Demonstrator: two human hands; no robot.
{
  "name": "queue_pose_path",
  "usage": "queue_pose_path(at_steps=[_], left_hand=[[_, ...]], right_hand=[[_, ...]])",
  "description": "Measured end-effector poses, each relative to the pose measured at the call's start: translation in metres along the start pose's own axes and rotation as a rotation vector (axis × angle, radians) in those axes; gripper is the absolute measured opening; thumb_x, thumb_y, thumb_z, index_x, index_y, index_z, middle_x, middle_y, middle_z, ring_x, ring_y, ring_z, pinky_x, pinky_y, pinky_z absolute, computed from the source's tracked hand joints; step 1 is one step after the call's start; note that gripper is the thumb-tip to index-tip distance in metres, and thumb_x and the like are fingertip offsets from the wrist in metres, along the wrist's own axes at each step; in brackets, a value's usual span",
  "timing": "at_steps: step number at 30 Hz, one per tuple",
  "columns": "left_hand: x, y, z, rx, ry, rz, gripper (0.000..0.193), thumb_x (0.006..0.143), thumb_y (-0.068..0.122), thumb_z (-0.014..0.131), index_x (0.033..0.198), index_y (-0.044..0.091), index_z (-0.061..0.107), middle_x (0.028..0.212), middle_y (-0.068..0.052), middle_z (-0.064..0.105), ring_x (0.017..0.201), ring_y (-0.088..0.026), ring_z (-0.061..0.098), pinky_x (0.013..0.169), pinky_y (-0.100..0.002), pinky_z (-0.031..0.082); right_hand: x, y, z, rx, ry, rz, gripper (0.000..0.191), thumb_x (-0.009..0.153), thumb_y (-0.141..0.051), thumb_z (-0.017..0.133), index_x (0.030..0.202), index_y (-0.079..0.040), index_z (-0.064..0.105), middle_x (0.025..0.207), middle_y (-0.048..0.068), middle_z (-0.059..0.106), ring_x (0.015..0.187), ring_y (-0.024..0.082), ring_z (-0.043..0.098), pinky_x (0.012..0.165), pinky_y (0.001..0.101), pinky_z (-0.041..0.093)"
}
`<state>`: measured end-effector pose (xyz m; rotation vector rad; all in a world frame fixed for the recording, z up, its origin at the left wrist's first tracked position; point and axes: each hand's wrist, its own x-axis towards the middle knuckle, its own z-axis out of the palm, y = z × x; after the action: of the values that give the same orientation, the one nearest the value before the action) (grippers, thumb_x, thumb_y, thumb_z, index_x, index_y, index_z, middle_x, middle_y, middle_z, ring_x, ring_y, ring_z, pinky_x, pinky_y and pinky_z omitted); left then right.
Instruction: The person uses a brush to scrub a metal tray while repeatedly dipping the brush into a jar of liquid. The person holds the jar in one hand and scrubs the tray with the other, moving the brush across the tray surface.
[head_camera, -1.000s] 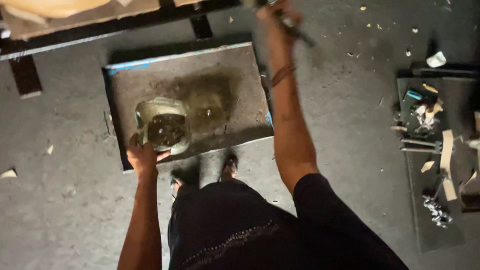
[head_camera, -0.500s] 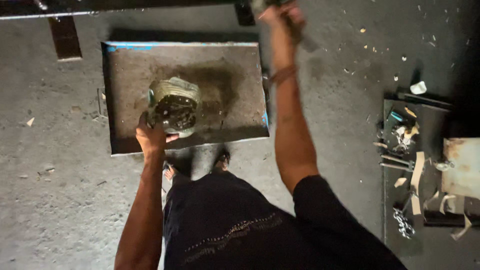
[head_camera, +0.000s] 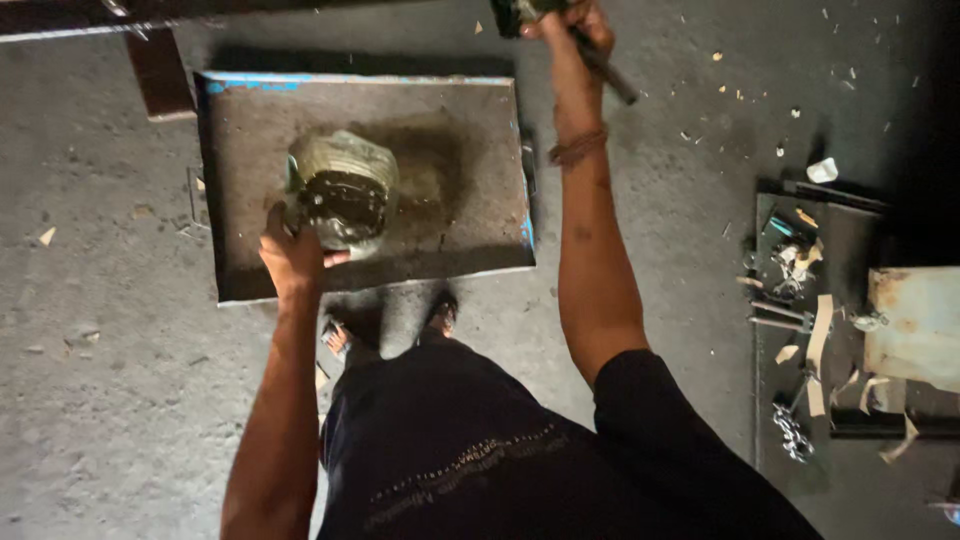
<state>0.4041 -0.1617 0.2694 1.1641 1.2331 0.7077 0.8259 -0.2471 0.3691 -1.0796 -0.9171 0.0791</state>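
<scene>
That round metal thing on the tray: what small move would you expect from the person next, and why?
Probably a downward swing of the right hand. It is raised high, gripping a dark-handled tool, while the left hand steadies the round metal part on the flat metal tray. That pose suggests a strike, though the tool's head is cut off from view.

I see a rough grey concrete floor (head_camera: 120, 400) strewn with pale wood chips (head_camera: 46, 236). A dark beam (head_camera: 160, 70) crosses the top left. To my right, a dark tray (head_camera: 800, 400) holds scraps beside a rusty pale metal sheet (head_camera: 920, 325). The light is dim.
</scene>
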Motion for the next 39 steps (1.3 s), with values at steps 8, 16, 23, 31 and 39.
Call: queue_pose_path(at_steps=[8,16,23,31,39], left_hand=[[-0.002,0.022,-0.006,0.037,0.019,0.102,0.051,0.094,0.006,0.057,0.144,-0.003,0.051,0.128,-0.024,0.064,0.084,-0.036,0.076,0.054,-0.043,0.071],[0.007,0.009,-0.005,0.01,0.003,0.071,0.054,0.093,0.005,0.058,0.146,-0.002,0.049,0.131,-0.023,0.064,0.087,-0.034,0.077,0.055,-0.042,0.07],[0.005,-0.002,0.003,0.113,-0.064,0.031,0.044,0.098,0.009,0.065,0.139,-0.004,0.059,0.116,-0.024,0.065,0.079,-0.026,0.073,0.057,-0.042,0.068],[-0.026,0.015,0.029,0.195,-0.138,0.203,0.049,0.098,0.012,0.061,0.145,-0.002,0.054,0.105,-0.022,0.071,0.075,-0.029,0.074,0.055,-0.046,0.067],[-0.004,-0.008,0.032,-0.021,-0.274,-0.035,0.061,0.088,-0.002,0.047,0.149,0.003,0.048,0.125,-0.024,0.067,0.075,-0.032,0.072,0.055,-0.045,0.067]], right_hand=[[-0.012,0.013,0.024,0.029,0.099,0.117,0.023,0.096,-0.009,0.076,0.089,-0.007,0.054,0.082,0.001,0.064,0.079,0.015,0.069,0.079,0.0322,0.055],[-0.026,-0.036,0.074,-0.459,-0.043,-0.126,0.025,0.09,-0.001,0.077,0.089,-0.007,0.053,0.076,-0.001,0.059,0.068,0.008,0.062,0.062,0.0243,0.05],[-0.099,-0.114,0.099,-0.208,-0.734,0.079,0.02,0.091,-0.025,0.079,0.098,-0.014,0.064,0.088,0.001,0.072,0.081,0.018,0.07,0.076,0.0374,0.05],[-0.169,0.001,0.177,-1.156,-1.433,0.37,0.036,0.074,-0.032,0.084,0.102,-0.013,0.071,0.096,0.008,0.075,0.093,0.027,0.072,0.079,0.0432,0.054],[-0.181,-0.017,0.13,-0.61,-1.194,0.259,0.039,0.083,-0.023,0.085,0.114,-0.006,0.07,0.102,0.01,0.076,0.097,0.023,0.074,0.084,0.0387,0.056]])
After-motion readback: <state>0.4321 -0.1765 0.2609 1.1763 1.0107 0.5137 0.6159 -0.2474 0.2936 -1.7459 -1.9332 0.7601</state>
